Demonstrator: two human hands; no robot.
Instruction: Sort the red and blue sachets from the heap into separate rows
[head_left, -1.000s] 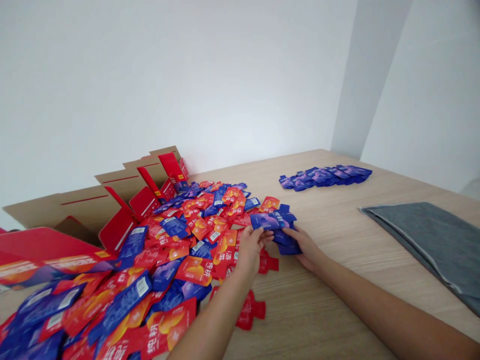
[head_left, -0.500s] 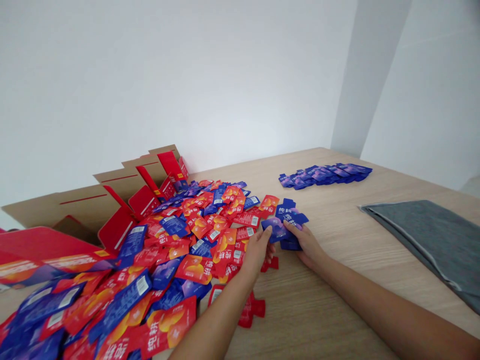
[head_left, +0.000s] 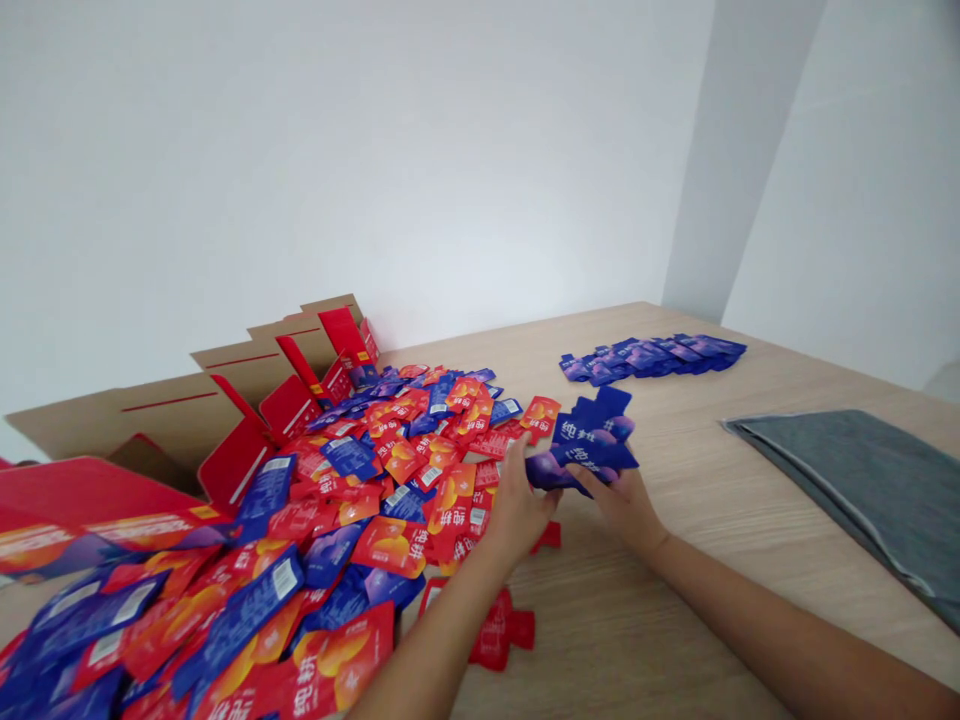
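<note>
Several blue sachets with purple fruit prints are fanned out between my two hands, raised a little above the table. My right hand grips them from the near right side, thumb on top. At their left end my left hand has its thumb and fingers closed round the edge of a sachet. Just left of my hands spreads a big mixed pile of red and blue sachets. Farther back on the right lies an overlapping row of blue sachets.
Open red and brown cardboard boxes stand along the left, behind the pile. A folded grey cloth bag lies at the right on the wooden table. A red sachet lies near my left forearm. A white wall stands behind.
The blue sachets in my hands have been lifted and tilted up, with more of their fronts showing. My left hand has closed further round their left end.
</note>
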